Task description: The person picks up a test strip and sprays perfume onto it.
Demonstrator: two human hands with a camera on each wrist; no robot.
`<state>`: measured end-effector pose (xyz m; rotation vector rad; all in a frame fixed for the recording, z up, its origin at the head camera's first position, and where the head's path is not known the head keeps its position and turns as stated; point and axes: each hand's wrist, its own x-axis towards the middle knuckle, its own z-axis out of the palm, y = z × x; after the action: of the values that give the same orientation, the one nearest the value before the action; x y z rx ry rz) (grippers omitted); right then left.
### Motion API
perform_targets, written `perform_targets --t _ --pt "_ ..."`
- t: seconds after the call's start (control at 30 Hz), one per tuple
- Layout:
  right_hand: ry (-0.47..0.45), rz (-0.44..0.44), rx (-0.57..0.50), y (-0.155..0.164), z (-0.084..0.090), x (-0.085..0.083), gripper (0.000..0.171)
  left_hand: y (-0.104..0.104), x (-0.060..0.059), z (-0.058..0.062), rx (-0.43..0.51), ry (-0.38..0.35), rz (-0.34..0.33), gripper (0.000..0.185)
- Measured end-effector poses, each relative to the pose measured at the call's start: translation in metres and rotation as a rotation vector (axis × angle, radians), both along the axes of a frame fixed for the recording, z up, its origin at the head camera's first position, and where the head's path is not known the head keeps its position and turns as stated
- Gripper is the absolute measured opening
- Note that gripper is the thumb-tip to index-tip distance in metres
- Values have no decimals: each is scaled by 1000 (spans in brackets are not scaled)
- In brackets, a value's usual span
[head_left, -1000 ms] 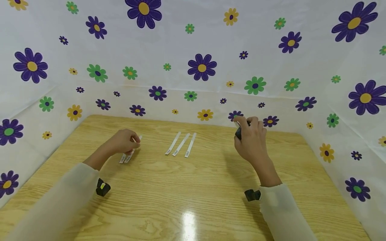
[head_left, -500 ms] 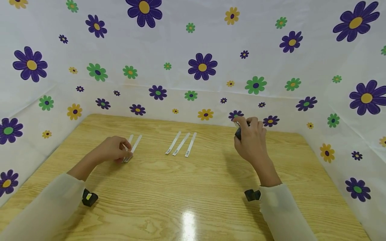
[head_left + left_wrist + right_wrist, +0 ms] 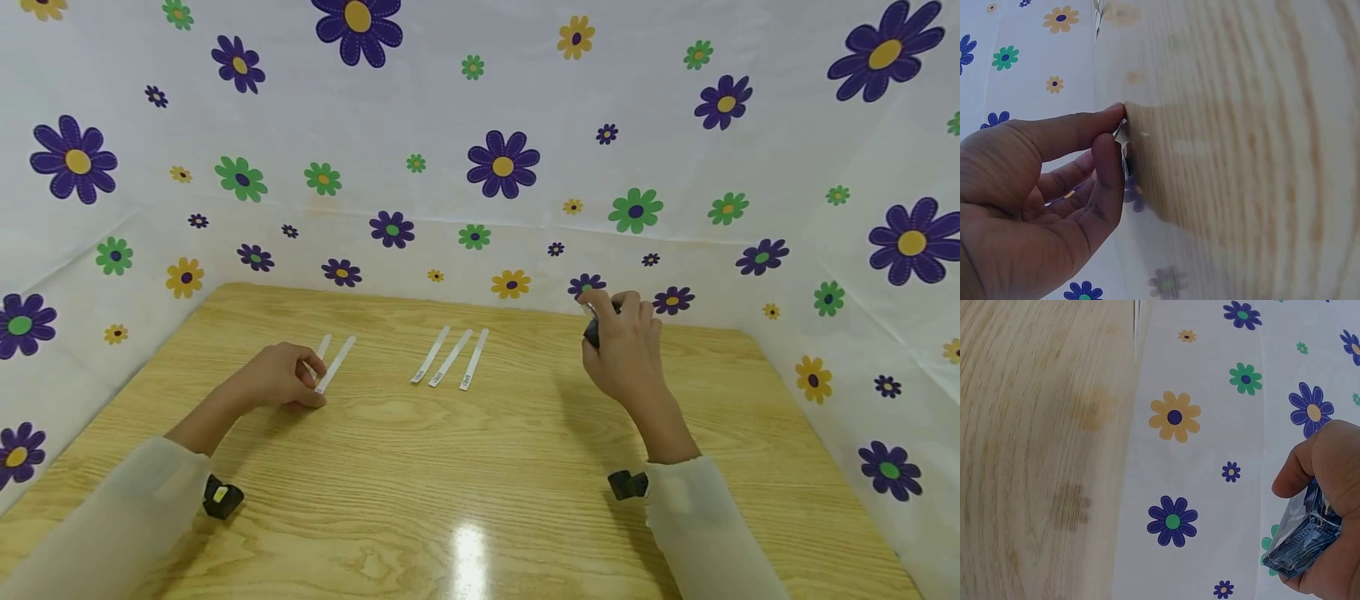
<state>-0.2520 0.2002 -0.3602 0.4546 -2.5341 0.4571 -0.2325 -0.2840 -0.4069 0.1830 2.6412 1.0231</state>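
Two slim white paper strips with small print at their near ends lie side by side at the left of the table. My left hand (image 3: 288,375) is over their near ends, its thumb and fingertips at the right strip (image 3: 337,363) and covering part of the left strip (image 3: 324,344). In the left wrist view a bit of white strip (image 3: 1124,128) shows between forefinger and thumb. Raised near the table's far right, my right hand (image 3: 626,350) grips a small dark, shiny packet (image 3: 1304,540) with clear wrapping; the fingers hide part of it.
Three more white strips lie slanted near the middle: a left one (image 3: 431,356), a centre one (image 3: 451,358) and a right one (image 3: 474,359). The wooden table (image 3: 420,483) meets a white flowered cloth (image 3: 442,108) at its back and sides.
My left hand has drawn back toward the near ends of the two left strips, uncovering their far ends. The right hand stays in place with the packet.
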Motion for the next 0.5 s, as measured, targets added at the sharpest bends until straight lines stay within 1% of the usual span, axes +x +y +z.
perform_targets --t 0.2,0.33,0.5 --pt "-9 -6 8 1 0 -1 53 3 2 -2 36 -27 24 48" --pt "-11 -9 7 1 0 -1 54 5 2 -2 31 -7 9 36" --pt "-21 -13 12 1 1 0 54 8 -1 -2 19 25 1 21"
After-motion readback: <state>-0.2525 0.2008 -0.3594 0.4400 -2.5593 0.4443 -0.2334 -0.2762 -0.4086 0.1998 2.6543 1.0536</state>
